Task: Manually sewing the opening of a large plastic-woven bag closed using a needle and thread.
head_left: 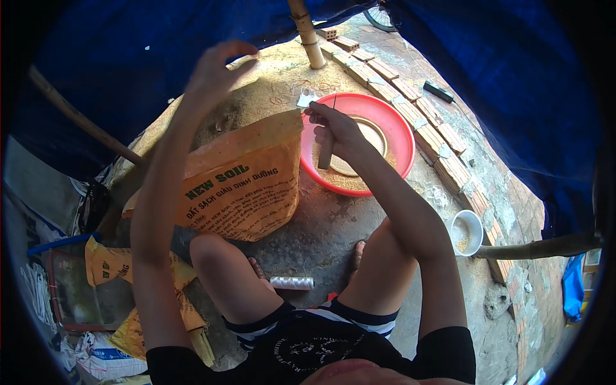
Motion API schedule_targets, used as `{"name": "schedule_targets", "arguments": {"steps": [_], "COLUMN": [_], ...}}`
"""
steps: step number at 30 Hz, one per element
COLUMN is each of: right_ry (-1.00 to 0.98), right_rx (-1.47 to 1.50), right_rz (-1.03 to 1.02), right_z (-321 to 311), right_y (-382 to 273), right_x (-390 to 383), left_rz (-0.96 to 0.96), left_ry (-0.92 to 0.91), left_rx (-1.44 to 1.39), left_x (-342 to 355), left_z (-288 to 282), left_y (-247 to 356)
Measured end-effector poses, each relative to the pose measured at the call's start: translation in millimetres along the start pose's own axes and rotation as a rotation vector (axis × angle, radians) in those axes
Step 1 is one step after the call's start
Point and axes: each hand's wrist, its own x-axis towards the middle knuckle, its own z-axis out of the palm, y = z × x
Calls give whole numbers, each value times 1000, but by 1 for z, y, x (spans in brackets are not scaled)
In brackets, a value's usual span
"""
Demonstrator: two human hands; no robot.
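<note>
in the upper left of the frame, my left hand (pixel 217 72) is raised, its thumb and fingers apart. near the upper centre, my right hand (pixel 341 130) is closed on a flat greyish strip (pixel 325 151), beside the top corner of the orange sack (pixel 247 173), which stands left of centre; whether fingertips touch it, i cannot tell. the red basin (pixel 406 136) is behind this hand.
</note>
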Motion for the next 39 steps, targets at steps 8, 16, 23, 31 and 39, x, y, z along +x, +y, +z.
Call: {"name": "schedule_targets", "arguments": {"steps": [8,16,23,31,39], "right_ry": [78,131,156,100,56], "right_rx": [17,-119,-170,-116,-136], "right_rz": [2,-134,-131,-75,-94], "right_z": [7,14,13,17,11], "right_y": [6,6,2,2,4], "right_x": [0,-6,-9,-12,-7], "left_rz": [224,248,300,316,164], "left_ry": [244,423,438,472,388], "left_rx": [211,446,552,374,-13], "left_x": [-74,-72,-71,-73,-70], "left_z": [102,111,115,112,105], "left_y": [22,27,24,23,3]}}
